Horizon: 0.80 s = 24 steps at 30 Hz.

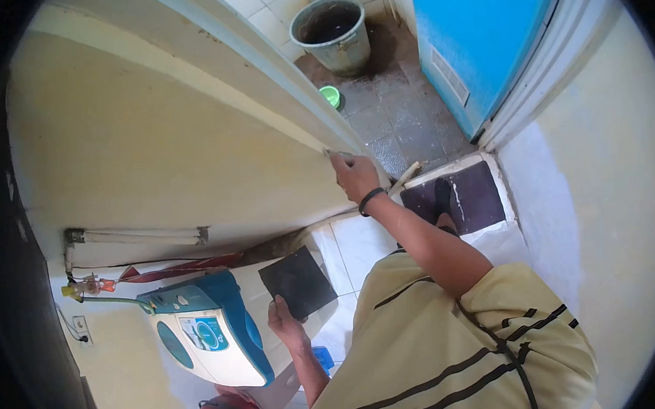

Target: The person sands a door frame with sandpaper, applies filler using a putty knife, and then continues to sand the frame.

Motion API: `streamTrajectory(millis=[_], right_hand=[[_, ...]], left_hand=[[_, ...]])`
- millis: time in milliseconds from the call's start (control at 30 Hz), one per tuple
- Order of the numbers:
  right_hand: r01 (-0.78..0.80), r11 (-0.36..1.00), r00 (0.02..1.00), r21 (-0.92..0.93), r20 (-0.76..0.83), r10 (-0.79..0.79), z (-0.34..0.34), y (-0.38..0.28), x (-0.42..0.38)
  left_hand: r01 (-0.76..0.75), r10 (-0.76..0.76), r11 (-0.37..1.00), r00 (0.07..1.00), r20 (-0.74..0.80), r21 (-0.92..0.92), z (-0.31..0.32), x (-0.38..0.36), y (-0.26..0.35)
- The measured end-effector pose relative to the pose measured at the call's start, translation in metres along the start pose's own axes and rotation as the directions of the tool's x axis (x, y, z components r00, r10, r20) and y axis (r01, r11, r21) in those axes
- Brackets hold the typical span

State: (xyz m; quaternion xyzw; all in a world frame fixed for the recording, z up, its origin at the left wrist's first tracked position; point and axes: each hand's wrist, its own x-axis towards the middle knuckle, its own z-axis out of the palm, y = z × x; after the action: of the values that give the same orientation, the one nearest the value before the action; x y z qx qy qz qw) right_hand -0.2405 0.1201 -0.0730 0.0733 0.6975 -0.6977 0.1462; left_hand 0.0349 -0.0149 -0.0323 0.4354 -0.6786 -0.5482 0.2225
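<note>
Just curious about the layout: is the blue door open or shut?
Open: the blue door is swung aside, leaving the grey floor tiles and a large bucket in view.

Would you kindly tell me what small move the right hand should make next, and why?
Perhaps a short, light stroke along the wall near its edge, since the right hand is right at that edge, while the left hand holds the dark square board away from it.

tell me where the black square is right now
In the head view, the black square is just left of centre, held in the left hand, right of the teal-and-white machine.
</note>
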Motion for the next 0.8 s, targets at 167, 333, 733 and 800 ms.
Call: streamTrajectory(millis=[167, 333, 733, 800], right_hand=[[0.281, 0.950, 0.960, 0.137, -0.042, -0.278, 0.017, -0.070, -0.025], [0.345, 0.927, 0.939, 0.151, -0.070, -0.338, 0.013, -0.067, -0.028], [0.338, 0.910, 0.941, 0.240, -0.064, -0.333, 0.020, -0.062, -0.029], [0.271, 0.942, 0.962, 0.197, -0.090, -0.258, 0.023, -0.027, -0.017]], left_hand=[[-0.028, 0.028, 0.999, 0.999, 0.031, 0.021, 0.004, 0.005, 0.001], [-0.005, 0.005, 1.000, 1.000, 0.011, 0.029, 0.005, -0.002, 0.004], [0.004, -0.003, 0.993, 1.000, -0.012, 0.122, 0.002, -0.010, 0.013], [0.009, -0.005, 0.993, 0.999, -0.032, 0.122, -0.001, -0.011, 0.013]])
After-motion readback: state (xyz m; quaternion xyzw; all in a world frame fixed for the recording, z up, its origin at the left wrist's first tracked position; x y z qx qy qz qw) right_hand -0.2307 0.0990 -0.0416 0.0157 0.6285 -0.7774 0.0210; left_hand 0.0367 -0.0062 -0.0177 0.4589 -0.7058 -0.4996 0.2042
